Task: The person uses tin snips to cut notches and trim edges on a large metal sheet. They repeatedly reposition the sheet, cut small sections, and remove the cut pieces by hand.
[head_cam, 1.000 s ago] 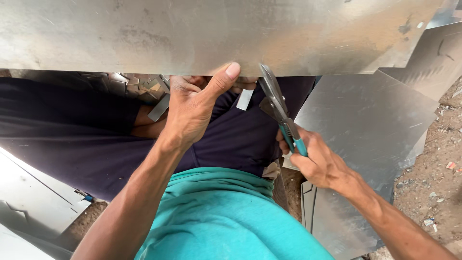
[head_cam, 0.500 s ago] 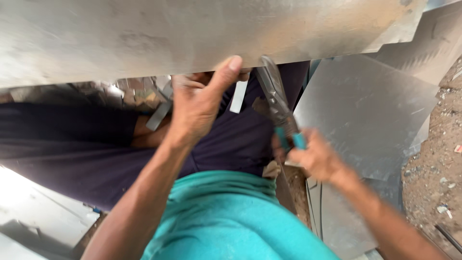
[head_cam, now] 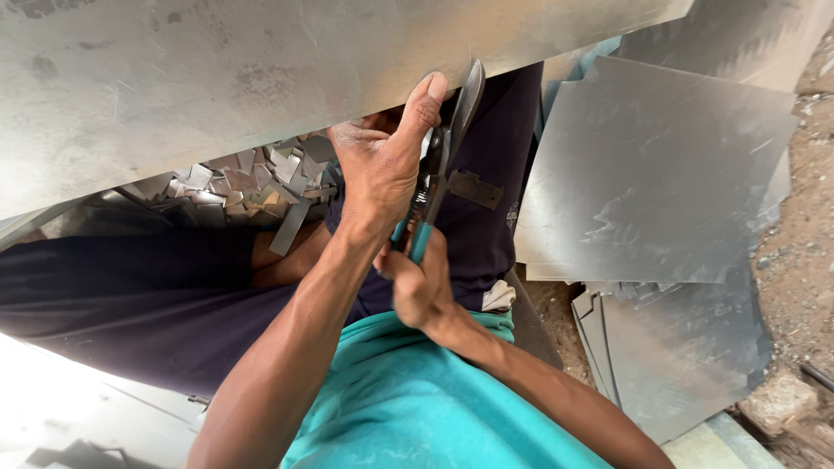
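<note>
Dirt ground [head_cam: 804, 234] runs down the right, with flat metal sheets [head_cam: 651, 174] stacked on it and a heap of small metal offcuts [head_cam: 234, 187] at left. Across the top I see a large metal sheet [head_cam: 261, 78], its lower edge slanting upward to the right. My left hand [head_cam: 382, 174] grips that edge, thumb pressed flat on the sheet's face. My right hand [head_cam: 421, 287] is wrapped around the teal handles of the tin snips [head_cam: 439, 165], whose blades reach up to the sheet's edge beside the thumb.
</note>
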